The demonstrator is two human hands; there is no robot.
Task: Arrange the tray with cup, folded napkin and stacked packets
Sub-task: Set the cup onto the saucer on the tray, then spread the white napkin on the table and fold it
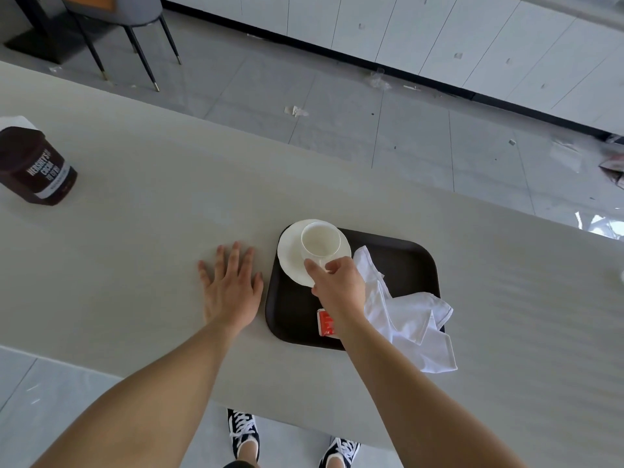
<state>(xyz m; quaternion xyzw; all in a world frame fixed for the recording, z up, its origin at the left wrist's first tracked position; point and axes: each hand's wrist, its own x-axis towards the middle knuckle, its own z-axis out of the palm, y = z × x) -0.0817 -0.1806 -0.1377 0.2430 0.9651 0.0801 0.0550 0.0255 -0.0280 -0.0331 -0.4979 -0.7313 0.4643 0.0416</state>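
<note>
Reaching forward with the right hand (339, 285), forearm slanted over the near half of the tray, knuckles up. Forefinger and thumb curled, pinching the near side of a small round white ceramic cup (320, 239); handle or plain wall under the fingertips, cannot tell. Cup upright and empty on a round white saucer (292, 261), set at the far left corner of a dark brown plastic tray with rounded corners (410, 261), saucer rim reaching a little past that corner. Just under the right wrist, flat on the tray near its front edge, a small red-and-white packet (327, 324), partly hidden by the forearm; single or stacked, cannot tell. Beside the wrist to the right, a crumpled white cloth napkin (408, 315), unfolded, spilling over the tray's near right corner onto the table. Resting palm down with the left hand (231, 288) on the pale beige table (152, 238), fingers straight and spread, thumb close to the tray's left edge but apart from it. Far to the left on the table, well apart, a dark brown cocoa tin (35, 167). Below the table's near edge, black-and-white laced shoes (243, 434) on grey tiled floor (337, 130). Beyond the table at upper left, a grey chair with thin dark legs (135, 32).
</note>
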